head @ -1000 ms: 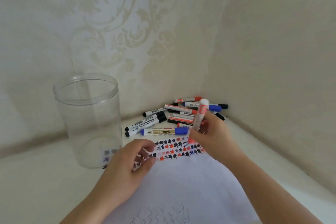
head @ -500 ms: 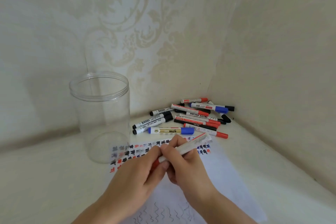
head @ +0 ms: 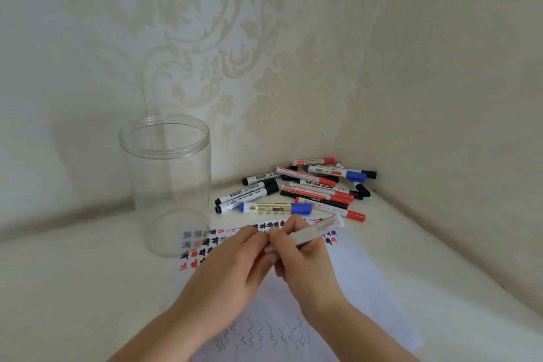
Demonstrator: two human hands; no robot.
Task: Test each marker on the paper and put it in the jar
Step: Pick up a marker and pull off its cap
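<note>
My right hand grips a white marker with red print, held slanted over the white paper. My left hand pinches the marker's lower end, where a bit of red cap shows between the fingers. The paper carries rows of black, red and blue marks near its far edge and wavy lines near me. A clear, empty plastic jar stands upright to the left of the paper. A pile of markers with black, red and blue caps lies behind the paper in the corner.
Patterned walls meet in a corner right behind the marker pile. The pale tabletop spreads left of the jar and right of the paper.
A second ago my right hand held the marker upright above the pile, apart from the left. It came down over the paper, and my left hand now grips its lower end.
</note>
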